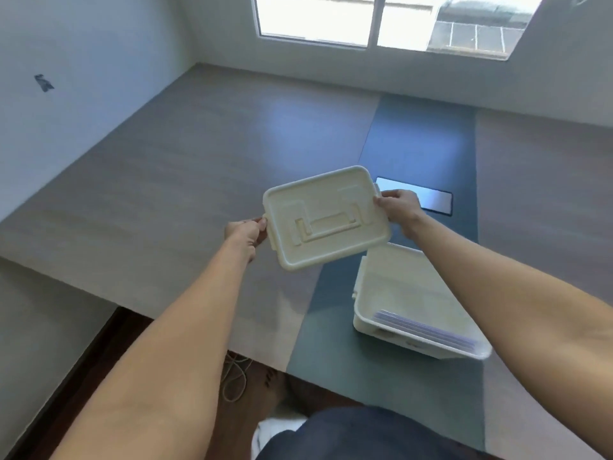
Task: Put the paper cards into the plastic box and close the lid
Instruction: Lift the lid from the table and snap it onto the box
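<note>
I hold the cream plastic lid (326,217) in the air above the table, tilted, its recessed handle facing me. My left hand (245,232) grips its left edge and my right hand (398,205) grips its right edge. The open white plastic box (365,313) sits on the table below and to the right of the lid, partly behind my right forearm. A stack of paper cards (428,330) with purple edges lies inside the box near its front wall.
A phone (431,199) with a lit screen lies on the dark blue mat (414,141) beyond my right hand. The grey table (166,180) reaches the walls and window. Cables (235,376) lie on the floor under the front edge.
</note>
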The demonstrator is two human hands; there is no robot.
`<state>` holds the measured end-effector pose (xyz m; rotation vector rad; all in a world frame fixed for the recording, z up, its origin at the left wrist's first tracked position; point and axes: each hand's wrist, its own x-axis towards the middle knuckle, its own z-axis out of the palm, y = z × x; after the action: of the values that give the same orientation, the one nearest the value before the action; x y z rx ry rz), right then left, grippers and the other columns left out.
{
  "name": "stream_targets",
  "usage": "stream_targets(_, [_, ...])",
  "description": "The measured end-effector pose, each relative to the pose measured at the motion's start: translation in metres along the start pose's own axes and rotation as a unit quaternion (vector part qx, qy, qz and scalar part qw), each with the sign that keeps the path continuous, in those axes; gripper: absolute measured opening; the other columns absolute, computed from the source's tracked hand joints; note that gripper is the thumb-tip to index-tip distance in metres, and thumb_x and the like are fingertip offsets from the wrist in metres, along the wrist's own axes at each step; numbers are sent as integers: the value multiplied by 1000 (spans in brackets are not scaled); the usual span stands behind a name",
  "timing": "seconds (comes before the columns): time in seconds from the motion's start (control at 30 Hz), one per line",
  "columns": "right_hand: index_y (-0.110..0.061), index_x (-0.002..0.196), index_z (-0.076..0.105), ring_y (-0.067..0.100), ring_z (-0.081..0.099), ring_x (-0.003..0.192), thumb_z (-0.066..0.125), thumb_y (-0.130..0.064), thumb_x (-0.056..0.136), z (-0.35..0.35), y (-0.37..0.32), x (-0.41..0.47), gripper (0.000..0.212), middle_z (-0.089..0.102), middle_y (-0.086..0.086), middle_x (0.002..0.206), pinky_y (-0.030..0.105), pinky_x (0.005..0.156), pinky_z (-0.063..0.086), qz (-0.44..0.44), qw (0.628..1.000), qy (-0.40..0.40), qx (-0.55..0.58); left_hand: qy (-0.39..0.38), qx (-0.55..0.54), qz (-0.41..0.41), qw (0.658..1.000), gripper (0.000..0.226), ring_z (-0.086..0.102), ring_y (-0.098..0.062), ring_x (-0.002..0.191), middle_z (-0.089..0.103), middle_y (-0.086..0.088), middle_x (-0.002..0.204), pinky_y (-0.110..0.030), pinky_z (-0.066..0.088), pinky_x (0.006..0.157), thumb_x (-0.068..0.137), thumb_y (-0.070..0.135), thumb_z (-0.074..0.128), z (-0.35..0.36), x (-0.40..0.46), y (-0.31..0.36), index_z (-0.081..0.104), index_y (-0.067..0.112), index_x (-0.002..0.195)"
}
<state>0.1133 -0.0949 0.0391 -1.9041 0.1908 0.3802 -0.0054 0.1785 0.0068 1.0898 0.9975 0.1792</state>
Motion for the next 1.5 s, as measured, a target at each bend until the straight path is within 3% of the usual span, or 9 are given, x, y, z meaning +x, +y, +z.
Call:
stream_targets(0.1, [-8,110,68,25,68,99,69,-18,87,-45,14,-12,25,70,10,114,39,91,57,20,998,45,40,-59,31,-6,998,14,66,-21,70,69,-13,89,-22,54,40,92,-7,61,36,-18,1,66,-2,104])
stream_targets(0.23, [-9,107,65,24,64,91,68,-15,89,-97,39,-35,19,67,10,106,39,85,56,31,992,98,73,-132,95,-19,987,16,68,-12,48,71,-2,56,-21,55,44,94,-2,60,73,-48,-8,67,-8,108])
stream_targets(0.3, [-11,97,65,23,64,89,68,-15,89,-119,54,-49,10,67,10,105,37,79,56,42,988,121,86,-157,120,-21,980,18,69,-13,55,71,0,53,-21,56,47,94,1,62,87,-64,-17,67,-8,108])
stream_targets(0.5, [-15,85,64,23,63,82,69,-14,87,-157,103,-89,6,68,11,102,29,61,51,64,980,165,92,-173,168,-8,970,31,67,-23,76,70,-14,86,-35,59,82,89,2,69,111,-99,-55,66,-12,117])
stream_targets(0.67, [-11,98,66,22,65,86,71,-20,81,-164,138,-109,20,71,9,104,36,73,56,88,978,172,78,-142,211,10,967,27,68,-32,97,71,-20,108,-39,56,94,90,-4,68,114,-107,-81,66,-11,116])
stream_targets(0.8, [-14,96,64,25,67,95,71,-23,82,-161,157,-117,18,70,8,105,46,87,58,98,976,186,64,-128,242,21,961,14,68,-30,90,70,-10,82,-44,52,102,87,-6,67,116,-106,-90,71,-4,100])
stream_targets(0.97, [-15,95,65,25,66,89,73,-26,81,-157,169,-119,20,72,8,105,41,80,57,96,973,204,54,-132,267,32,954,18,65,-31,103,70,-17,110,-45,50,103,85,-7,66,120,-105,-100,69,2,100])
stream_targets(1.1, [-10,99,66,21,64,91,71,-23,84,-156,170,-121,21,70,4,101,32,81,52,84,969,227,37,-134,288,41,947,33,59,-27,100,66,-15,110,-36,48,90,87,-10,61,121,-108,-109,66,-2,118])
stream_targets(1.5, [-6,109,67,20,63,95,69,-27,87,-154,183,-128,31,69,3,102,31,85,51,65,974,215,30,-181,250,22,951,31,66,-26,92,69,-16,108,-30,54,75,86,-1,72,109,-101,-118,65,-4,116])
